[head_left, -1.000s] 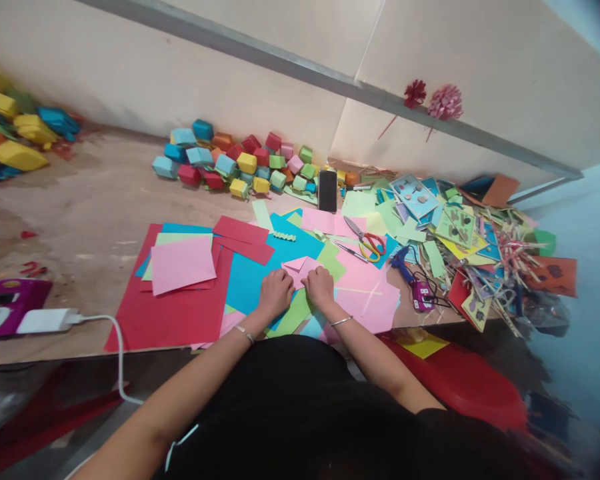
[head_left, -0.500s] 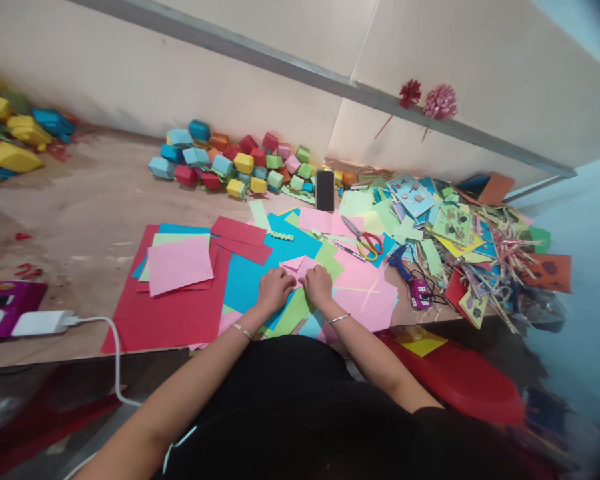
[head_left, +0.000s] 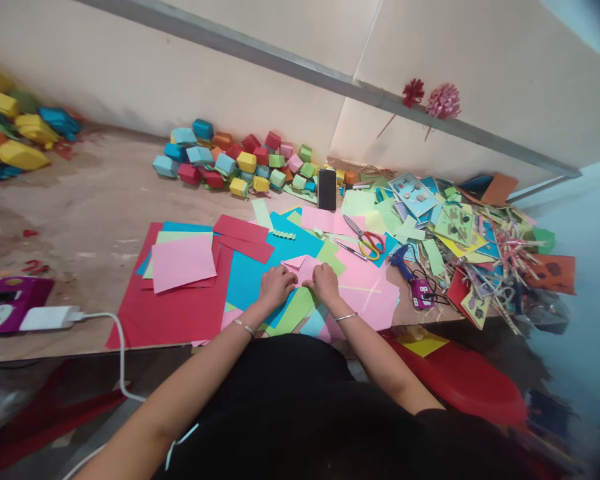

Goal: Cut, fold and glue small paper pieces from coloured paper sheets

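A small folded pink paper (head_left: 305, 269) lies between my two hands, over blue and green sheets. My left hand (head_left: 277, 287) has its curled fingers closed on the paper's left edge. At its right edge, my right hand (head_left: 324, 283) pinches the same paper. Just beyond lies a pale green zigzag strip (head_left: 284, 235). Scissors (head_left: 364, 238) with red and yellow handles and a pen (head_left: 350, 249) rest on pink sheets to the right. A stack topped by a pink sheet (head_left: 184, 263) sits on red paper (head_left: 180, 320) at the left.
Colourful paper blocks (head_left: 225, 163) line the wall beside a dark phone (head_left: 327, 189). A blue glue gun (head_left: 401, 263), a purple power strip (head_left: 421, 293) and piled cards (head_left: 455, 224) are at the right. A white charger (head_left: 47, 318) with cable is at the left.
My right hand has shifted slightly right, widening the gap between my hands. The folded pink paper remains between them. The whole view has moved a little.
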Motion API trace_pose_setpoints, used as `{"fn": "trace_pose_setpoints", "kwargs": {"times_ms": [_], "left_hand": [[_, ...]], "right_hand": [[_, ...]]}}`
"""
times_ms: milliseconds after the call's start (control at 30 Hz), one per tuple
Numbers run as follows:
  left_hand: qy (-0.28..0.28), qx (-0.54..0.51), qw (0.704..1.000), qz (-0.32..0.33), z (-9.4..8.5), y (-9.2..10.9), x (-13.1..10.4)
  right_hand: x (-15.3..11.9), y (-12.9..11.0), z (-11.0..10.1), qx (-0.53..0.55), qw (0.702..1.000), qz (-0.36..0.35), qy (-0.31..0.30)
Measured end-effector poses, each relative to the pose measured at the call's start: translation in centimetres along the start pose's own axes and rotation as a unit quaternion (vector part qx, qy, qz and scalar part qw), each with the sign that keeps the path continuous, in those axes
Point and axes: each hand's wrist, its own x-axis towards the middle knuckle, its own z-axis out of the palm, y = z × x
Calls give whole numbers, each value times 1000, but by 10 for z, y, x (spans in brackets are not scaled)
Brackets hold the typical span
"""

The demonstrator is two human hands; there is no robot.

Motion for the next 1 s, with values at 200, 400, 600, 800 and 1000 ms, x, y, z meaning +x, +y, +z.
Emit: {"fn": "trace_pose_setpoints", "kwargs": {"times_ms": [200,400,600,800,1000], "left_hand": [[6,2,1000,4,3,-1,0],[14,13,999,32,11,0,-7],[25,27,996,85,9,-10,-27],[39,25,992,115,12,-13,-39],[42,9,989,144,23,2,-31]], "right_hand": [[6,17,-1,43,999,14,-1],[11,26,-2,76,997,30,-3],[11,26,-2,93,995,37,-2],[11,26,1,98,994,38,7],[6,26,3,99,994,13,35]]}}
